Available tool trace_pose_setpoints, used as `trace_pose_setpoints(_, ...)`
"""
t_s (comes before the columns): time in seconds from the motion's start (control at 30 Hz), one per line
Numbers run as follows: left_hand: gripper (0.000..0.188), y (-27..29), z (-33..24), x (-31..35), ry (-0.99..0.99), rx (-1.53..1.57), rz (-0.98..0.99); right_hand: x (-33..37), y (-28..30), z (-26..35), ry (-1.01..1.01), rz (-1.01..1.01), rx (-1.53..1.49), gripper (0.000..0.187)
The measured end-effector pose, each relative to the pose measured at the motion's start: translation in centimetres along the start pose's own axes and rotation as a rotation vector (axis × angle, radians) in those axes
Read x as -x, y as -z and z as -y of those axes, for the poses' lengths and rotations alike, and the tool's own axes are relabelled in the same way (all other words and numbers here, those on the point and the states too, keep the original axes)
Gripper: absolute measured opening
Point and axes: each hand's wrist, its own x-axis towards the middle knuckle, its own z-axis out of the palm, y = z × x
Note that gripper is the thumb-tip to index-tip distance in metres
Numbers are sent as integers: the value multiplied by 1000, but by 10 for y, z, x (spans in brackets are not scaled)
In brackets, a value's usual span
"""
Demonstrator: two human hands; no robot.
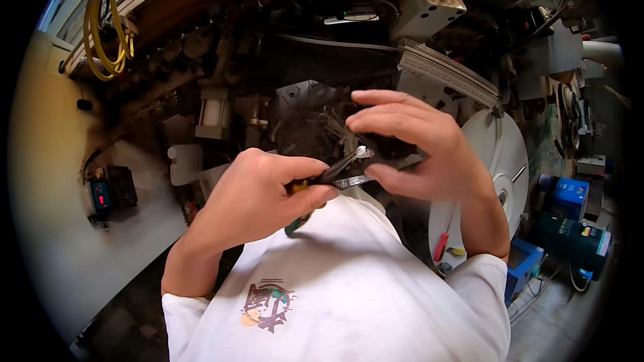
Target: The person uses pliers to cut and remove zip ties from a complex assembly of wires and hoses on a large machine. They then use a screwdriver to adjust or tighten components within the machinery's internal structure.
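My left hand [268, 184] is closed around a pair of pliers [329, 174], held in front of my white shirt. Their dark metal jaws point right and away from me; a green and yellow handle end sticks out below the hand. At the jaw tips is a small shiny silvery piece [363, 152], too small to name. Beside the jaws runs a bright flat metal strip [352, 182], which may be part of the tool. To the right hovers my right hand [419, 144], its fingers apart and curved, with the thumb close to the strip's end. I see nothing held in it.
Beyond my hands is a dark, cluttered machine area with a metal cylinder [212, 117]. A large white reel [500, 144] stands at the right, with a red-handled screwdriver [441, 247] near its lower edge. A blue box [570, 198] lies farther right. Yellow cable [94, 33] hangs at upper left.
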Motion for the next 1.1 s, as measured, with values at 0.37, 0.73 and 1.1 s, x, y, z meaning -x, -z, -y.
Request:
trace_pose_setpoints(0.37,19,-4,-5,-5,-1,59,35,2,-16,-1,-137,-77,-226,14)
trace_pose_setpoints(0.73,17,-7,-3,-6,8,117,21,10,-27,-10,-232,-93,-503,12)
trace_pose_setpoints(1.1,13,-18,-2,-8,59,59,-33,7,-43,6,-259,-292,-95,10)
